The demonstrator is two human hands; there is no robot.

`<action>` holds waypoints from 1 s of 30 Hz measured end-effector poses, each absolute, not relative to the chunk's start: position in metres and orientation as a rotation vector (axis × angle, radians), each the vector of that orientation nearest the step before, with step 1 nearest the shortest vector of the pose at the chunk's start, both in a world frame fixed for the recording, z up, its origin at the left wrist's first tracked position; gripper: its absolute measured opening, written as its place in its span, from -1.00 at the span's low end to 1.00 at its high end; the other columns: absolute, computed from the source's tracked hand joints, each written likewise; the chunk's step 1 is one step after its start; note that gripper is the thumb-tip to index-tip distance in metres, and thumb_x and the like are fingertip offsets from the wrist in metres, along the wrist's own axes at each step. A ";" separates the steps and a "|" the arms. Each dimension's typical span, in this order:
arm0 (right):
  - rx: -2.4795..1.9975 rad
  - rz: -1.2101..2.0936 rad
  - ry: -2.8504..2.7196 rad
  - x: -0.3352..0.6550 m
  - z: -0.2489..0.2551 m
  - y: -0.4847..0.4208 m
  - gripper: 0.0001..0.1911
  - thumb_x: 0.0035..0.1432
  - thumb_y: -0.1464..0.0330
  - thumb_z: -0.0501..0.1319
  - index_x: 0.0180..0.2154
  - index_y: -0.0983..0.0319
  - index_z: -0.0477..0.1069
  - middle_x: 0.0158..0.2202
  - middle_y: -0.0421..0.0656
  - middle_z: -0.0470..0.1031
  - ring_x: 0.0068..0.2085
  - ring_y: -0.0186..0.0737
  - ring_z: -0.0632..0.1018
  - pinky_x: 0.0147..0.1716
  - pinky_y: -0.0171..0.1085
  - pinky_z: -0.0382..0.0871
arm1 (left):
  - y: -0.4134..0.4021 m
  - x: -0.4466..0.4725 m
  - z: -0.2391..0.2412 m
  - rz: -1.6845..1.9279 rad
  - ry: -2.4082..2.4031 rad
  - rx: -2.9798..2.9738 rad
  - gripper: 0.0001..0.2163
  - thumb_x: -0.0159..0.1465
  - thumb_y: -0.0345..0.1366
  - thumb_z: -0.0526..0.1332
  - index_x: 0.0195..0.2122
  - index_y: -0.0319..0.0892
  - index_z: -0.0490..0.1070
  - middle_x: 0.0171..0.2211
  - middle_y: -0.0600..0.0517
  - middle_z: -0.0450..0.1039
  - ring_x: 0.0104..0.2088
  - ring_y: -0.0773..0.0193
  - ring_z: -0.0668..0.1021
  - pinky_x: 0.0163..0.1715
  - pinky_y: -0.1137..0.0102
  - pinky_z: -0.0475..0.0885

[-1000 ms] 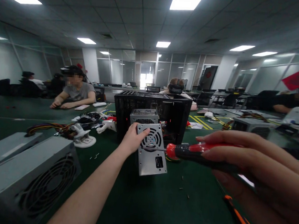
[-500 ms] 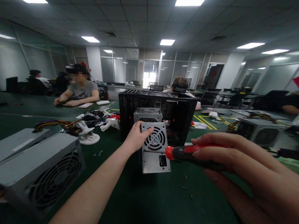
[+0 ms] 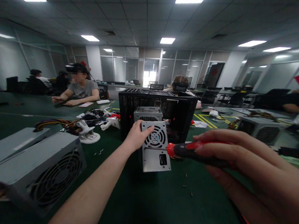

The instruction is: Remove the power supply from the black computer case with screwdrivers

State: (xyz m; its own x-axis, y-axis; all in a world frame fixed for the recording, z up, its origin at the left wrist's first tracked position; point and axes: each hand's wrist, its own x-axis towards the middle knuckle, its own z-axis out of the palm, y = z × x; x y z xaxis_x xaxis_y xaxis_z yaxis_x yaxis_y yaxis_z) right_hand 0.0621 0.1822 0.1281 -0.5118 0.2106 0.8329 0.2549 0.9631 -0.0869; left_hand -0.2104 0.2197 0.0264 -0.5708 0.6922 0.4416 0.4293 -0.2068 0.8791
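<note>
My left hand (image 3: 134,136) grips the upper left edge of a silver power supply panel (image 3: 150,164), its thumb on the front face. The panel has a round fan grille and a rectangular cutout, and stands slightly tilted. What lies behind it is mostly hidden. In my right hand (image 3: 254,165) is a red and black screwdriver (image 3: 188,150), held level with the fingers closed along its handle. Its thin shaft points left across the panel below the grille; I cannot tell where the tip rests. Behind the panel stands an open black computer case (image 3: 157,94) with a grey metal box (image 3: 148,111) inside.
Large grey power supplies (image 3: 32,154) with cables lie at the left. Several small screws (image 3: 184,186) lie on the green table (image 3: 157,209). A white stand (image 3: 89,137) and black cables (image 3: 94,116) are left of the case. Another power supply (image 3: 259,129) sits right. A person (image 3: 82,87) sits across.
The screwdriver has shifted slightly, its shaft now a little higher on the panel and its handle sloping down to the right. My left hand still holds the panel.
</note>
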 end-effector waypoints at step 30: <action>-0.205 -0.196 -2.248 0.077 0.121 0.191 -0.77 0.35 0.35 0.12 -0.02 -0.05 0.39 0.00 -0.25 0.49 -0.09 -0.39 0.63 -0.13 -0.51 0.57 | 0.219 -0.209 0.028 1.865 1.829 1.327 -0.74 0.14 -0.12 0.42 -0.30 -0.12 0.41 -0.22 -0.07 0.53 -0.13 0.03 0.57 0.00 0.14 0.45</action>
